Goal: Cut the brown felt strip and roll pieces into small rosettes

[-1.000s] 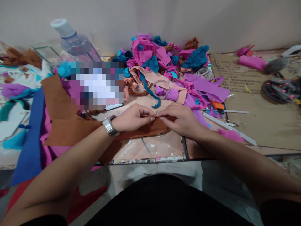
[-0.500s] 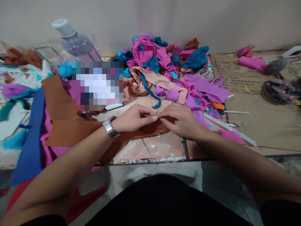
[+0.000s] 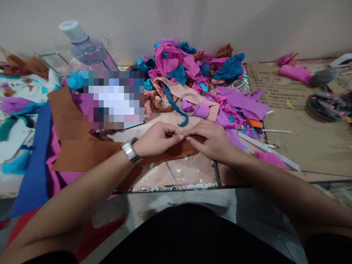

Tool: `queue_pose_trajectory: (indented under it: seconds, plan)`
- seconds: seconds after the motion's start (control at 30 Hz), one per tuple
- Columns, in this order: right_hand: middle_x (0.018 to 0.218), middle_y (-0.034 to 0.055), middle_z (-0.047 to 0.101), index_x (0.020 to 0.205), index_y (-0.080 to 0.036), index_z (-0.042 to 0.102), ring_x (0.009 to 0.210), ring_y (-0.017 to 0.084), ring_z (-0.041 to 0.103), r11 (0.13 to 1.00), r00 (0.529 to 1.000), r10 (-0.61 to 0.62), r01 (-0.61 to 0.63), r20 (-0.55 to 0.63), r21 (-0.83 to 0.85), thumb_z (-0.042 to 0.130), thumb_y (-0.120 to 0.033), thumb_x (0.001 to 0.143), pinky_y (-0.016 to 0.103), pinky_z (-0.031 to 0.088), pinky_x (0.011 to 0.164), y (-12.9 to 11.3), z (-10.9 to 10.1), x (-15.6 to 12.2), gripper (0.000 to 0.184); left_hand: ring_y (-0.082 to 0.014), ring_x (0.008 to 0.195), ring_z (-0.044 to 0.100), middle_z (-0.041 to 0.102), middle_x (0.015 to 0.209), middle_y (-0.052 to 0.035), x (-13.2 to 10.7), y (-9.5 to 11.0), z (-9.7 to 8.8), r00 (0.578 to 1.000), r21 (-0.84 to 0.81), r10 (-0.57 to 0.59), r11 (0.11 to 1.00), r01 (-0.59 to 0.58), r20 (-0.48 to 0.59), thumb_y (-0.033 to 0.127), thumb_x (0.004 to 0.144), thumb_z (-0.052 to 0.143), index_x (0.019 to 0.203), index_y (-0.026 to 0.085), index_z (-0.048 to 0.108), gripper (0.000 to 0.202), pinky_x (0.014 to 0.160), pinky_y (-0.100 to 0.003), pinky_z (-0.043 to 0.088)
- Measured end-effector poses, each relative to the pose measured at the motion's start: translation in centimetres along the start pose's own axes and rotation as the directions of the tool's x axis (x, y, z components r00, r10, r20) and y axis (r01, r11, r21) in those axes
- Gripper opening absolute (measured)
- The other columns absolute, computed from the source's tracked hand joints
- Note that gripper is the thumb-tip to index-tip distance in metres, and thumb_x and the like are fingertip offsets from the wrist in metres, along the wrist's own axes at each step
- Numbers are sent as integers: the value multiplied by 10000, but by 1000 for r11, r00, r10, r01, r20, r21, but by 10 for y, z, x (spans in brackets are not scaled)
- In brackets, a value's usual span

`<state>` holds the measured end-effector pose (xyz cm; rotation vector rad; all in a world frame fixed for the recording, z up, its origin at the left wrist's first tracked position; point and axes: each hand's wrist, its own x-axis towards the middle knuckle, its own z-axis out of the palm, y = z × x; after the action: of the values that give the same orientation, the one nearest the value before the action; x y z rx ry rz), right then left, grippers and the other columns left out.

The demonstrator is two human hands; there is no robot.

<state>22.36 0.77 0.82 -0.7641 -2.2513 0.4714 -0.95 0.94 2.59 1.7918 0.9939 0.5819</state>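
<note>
My left hand, with a metal-banded watch on the wrist, is closed in a pinch at the middle of the work surface. Its thumb and fingertips meet those of my right hand, which is pinched shut as well. Both hold the edge of a long strip of brown crepe paper. This strip runs from the left, passes beneath my left wrist and ends under my right fingers. What lies exactly between the fingertips is mostly hidden.
Behind my hands lies a heap of crumpled pink, teal and purple paper with a clear ring at its front. A capped bottle stands at back left beside a blurred phone. White sticks and cardboard lie at right.
Almost nothing differs. My left hand and its watch have shifted very slightly to the right, and the fingertips stay together on the brown paper.
</note>
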Motion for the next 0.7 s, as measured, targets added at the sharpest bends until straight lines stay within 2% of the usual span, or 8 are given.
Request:
queue_pose_trajectory:
  seconds: [0.33,0.47,0.6,0.7]
  plan:
    - [925,25,799,987,-217,738,867,198,697,999,1000,11,-12,-23,-44,646,-205,963,372,503,833,-3,-1,1,95,-99,640,530,675,730,-8,-1,3,2,999,53,18,998,-16,-44,424,958,639,878,120,755,334,607,-212,409]
    - [933,30,781,959,-219,735,892,199,703,999,998,41,-41,-47,12,670,-192,939,367,528,836,-2,-1,2,73,-112,684,577,707,772,-5,-3,5,4,995,160,66,986,-54,-72,406,977,616,887,145,757,310,667,-224,440]
    - [987,43,719,928,-227,742,910,186,694,988,991,122,-115,-62,104,691,-194,919,339,555,808,-1,0,2,62,-116,691,600,732,795,3,-5,4,5,989,296,120,951,-90,-84,397,998,591,905,173,765,298,696,-241,436]
    - [997,39,692,904,-228,746,916,182,686,980,985,156,-146,-72,136,715,-190,898,337,556,820,1,2,1,50,-123,698,614,751,821,-3,-5,4,6,986,338,140,936,-101,-91,399,1004,585,926,183,773,297,704,-250,437]
